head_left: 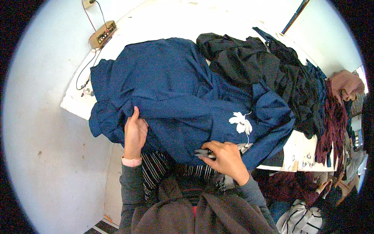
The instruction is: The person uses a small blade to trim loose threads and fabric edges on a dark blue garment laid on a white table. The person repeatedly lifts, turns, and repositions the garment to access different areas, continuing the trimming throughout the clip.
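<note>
A navy blue garment (167, 78) with a white flower motif (240, 123) lies spread and rumpled over the table in front of me. My left hand (135, 132) is at its near left part, palm up, thumb stretched out on the cloth. Its fingers are partly hidden and seem to close on the fabric. My right hand (225, 156) is closed around small grey thread snips (204, 153), held just over the garment's near edge, below the flower. Part of the motif disappears behind that hand.
Black garments (253, 58) are heaped to the right on the white table (152, 23), with maroon cloth (331, 121) beyond. A brown power strip (102, 35) with wires sits at the far left by the wall. Another person's hand (324, 187) shows at lower right, near a striped white cloth (300, 218).
</note>
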The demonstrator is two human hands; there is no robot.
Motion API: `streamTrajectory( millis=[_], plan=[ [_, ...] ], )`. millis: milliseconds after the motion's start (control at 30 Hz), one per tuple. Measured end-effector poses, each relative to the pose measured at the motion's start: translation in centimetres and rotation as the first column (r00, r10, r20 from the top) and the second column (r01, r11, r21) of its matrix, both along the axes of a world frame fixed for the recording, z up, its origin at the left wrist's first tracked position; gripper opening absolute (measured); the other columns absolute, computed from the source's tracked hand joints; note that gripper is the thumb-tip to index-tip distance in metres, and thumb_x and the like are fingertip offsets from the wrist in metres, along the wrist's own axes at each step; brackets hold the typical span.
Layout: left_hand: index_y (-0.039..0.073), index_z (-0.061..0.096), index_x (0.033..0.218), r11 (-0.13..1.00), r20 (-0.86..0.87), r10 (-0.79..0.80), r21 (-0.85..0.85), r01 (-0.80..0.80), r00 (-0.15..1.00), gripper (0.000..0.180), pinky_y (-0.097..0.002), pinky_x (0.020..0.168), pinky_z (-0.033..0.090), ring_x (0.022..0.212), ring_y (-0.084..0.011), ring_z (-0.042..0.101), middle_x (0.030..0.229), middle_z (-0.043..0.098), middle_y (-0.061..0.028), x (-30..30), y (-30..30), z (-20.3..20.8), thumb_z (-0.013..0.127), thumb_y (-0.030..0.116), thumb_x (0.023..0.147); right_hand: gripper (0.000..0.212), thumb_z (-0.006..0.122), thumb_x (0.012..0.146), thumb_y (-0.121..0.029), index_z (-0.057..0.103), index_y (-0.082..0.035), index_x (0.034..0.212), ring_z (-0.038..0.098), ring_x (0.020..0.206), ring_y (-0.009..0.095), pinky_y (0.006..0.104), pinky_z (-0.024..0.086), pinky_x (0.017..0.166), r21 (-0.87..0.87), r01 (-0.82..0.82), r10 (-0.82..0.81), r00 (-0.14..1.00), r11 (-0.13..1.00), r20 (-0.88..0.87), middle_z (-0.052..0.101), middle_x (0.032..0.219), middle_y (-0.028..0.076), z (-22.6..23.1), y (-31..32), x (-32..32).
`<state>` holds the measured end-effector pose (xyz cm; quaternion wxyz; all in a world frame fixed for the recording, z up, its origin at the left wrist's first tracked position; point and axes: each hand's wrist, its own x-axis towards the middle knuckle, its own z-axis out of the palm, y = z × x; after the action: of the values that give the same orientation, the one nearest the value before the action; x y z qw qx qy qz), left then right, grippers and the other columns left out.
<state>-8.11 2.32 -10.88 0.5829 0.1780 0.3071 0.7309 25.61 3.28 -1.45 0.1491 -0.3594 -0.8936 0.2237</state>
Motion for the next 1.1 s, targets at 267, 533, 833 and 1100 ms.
streamTrajectory(
  millis=[267,533,833,1100],
  plan=[
    [0.014,0.052,0.105,0.92,0.007,0.285,-0.284,-0.271,0.959,0.016,-0.0232,0.048,0.039,0.057,-0.0071,0.048,0.083,0.055,0.0036,1.3,1.3,2.3,0.056,0.029,0.105,0.014,0.073,0.084,-0.01,0.068,-0.002,0.096,0.068,0.081,0.034,0.0379,0.053,0.071,-0.305,0.087,-0.164,0.957,0.949,-0.237,0.068,0.089,0.013,-1.4,-0.8,4.7],
    [0.013,0.053,0.11,0.936,0.022,0.259,-0.251,-0.246,0.966,0.017,-0.0225,0.056,0.047,0.066,-0.007,0.056,0.09,0.06,0.0026,1.6,1.2,3.4,0.055,0.029,0.105,0.021,0.072,0.071,-0.004,0.071,-0.009,0.092,0.058,0.063,0.02,0.0289,0.041,0.059,-0.069,0.115,-0.13,0.957,0.991,-0.26,0.065,0.078,0.007,-0.6,-1.6,2.5],
    [0.009,0.059,0.121,0.965,0.104,0.22,-0.166,-0.201,0.97,0.025,-0.0273,0.077,0.059,0.101,-0.0186,0.069,0.124,0.068,-0.0079,-0.2,1.3,0.3,0.052,0.028,0.106,0.022,0.069,0.079,-0.008,0.067,-0.008,0.101,0.065,0.07,0.031,0.0363,0.051,0.07,-0.134,0.19,-0.226,0.911,0.973,-0.346,0.069,0.09,0.01,-2.3,-2.2,3.5],
    [0.01,0.062,0.118,0.966,0.113,0.241,-0.121,-0.228,0.964,0.022,-0.0297,0.085,0.057,0.099,-0.0178,0.067,0.116,0.069,-0.0056,0.1,1.1,0.0,0.058,0.026,0.103,0.009,0.067,0.091,-0.011,0.065,-0.002,0.093,0.053,0.096,0.014,0.0277,0.043,0.083,-0.511,-0.071,-0.321,0.703,0.857,-0.635,0.06,0.118,0.015,-0.9,-2.4,4.3]
  ],
)
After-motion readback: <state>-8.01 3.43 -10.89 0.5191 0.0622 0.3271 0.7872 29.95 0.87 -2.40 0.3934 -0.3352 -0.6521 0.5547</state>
